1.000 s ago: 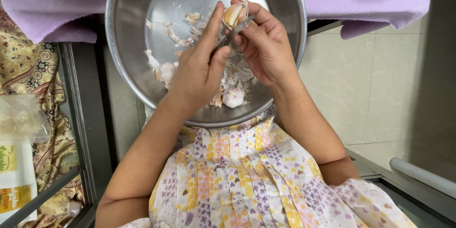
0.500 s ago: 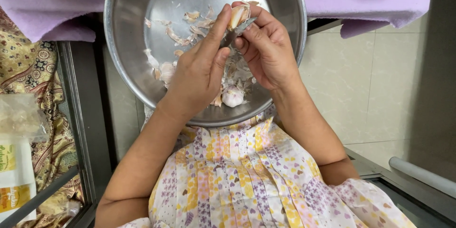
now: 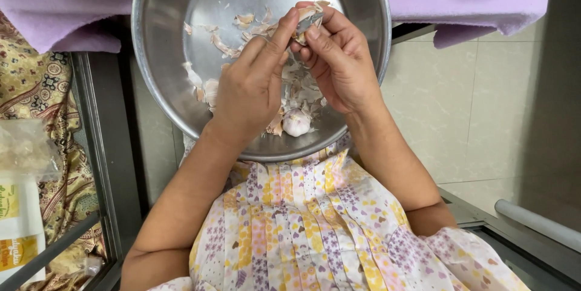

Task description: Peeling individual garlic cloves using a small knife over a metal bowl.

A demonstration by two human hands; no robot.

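At the frame's left edge a pale packet (image 3: 21, 230) is cut off. The steel bowl (image 3: 163, 55) fills the upper centre, its top rim cropped. Above it, the left hand (image 3: 251, 88) and right hand (image 3: 339, 61) meet, fingertips pinching a garlic clove (image 3: 310, 17), mostly hidden between them. Papery skins (image 3: 218, 42) and a garlic bulb (image 3: 296, 122) lie beneath the hands. Bare tiled floor (image 3: 460, 115) opens rightward.

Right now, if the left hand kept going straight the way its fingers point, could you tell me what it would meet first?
The left hand points up and right at the garlic clove pinched between both hands, so it would meet that clove, then probably the right hand's fingertips.
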